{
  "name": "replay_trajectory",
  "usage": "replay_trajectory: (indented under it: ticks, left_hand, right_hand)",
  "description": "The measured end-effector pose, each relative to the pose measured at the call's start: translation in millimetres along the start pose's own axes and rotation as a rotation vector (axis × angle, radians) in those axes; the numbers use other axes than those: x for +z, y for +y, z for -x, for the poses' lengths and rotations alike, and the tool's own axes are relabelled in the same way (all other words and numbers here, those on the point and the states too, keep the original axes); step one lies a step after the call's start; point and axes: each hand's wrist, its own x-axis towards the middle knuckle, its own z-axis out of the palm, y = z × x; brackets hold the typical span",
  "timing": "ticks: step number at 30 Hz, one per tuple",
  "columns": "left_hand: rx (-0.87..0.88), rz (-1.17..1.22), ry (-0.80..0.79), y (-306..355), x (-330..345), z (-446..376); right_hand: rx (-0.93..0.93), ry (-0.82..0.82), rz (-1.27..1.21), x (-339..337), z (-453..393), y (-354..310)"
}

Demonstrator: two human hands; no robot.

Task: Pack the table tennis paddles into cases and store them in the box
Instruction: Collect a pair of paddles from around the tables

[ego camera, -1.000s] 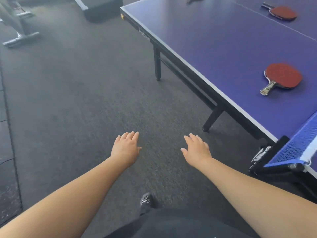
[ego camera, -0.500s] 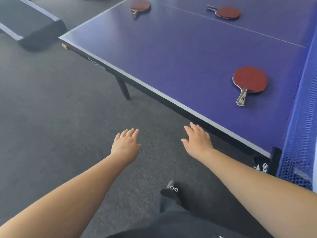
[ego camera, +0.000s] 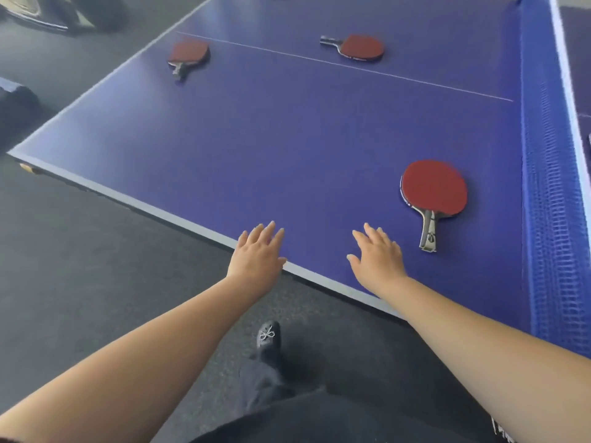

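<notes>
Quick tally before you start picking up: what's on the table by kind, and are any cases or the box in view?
Red paddles: 3, near one, far left, far middle
Nets: 1
Cases: 0 in view
Boxes: 0 in view
Total: 4 things on the table; left hand and right hand hold nothing.

Dark grey carpeted floor, blue table-tennis bench with white edge lines, blue net along its right side, dark blurred equipment at upper left
</notes>
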Motion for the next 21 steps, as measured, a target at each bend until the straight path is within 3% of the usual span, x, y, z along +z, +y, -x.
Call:
replay_trajectory:
  ticks: [12, 17, 21]
  left_hand:
    - [0.479, -0.122, -0.060, 57, -44, -195]
    - [0.643, -0.110, -0.104, 104, -34, -223]
    - [0.636, -0.106, -0.139, 125, -12, -222]
  right_hand:
    - [0.483, 0.219, -0.151, -42, -72, 44]
    - [0.695, 0.285, -0.209, -37, -60, 63]
    - [0.811, 0.292, -0.262, -29, -50, 77]
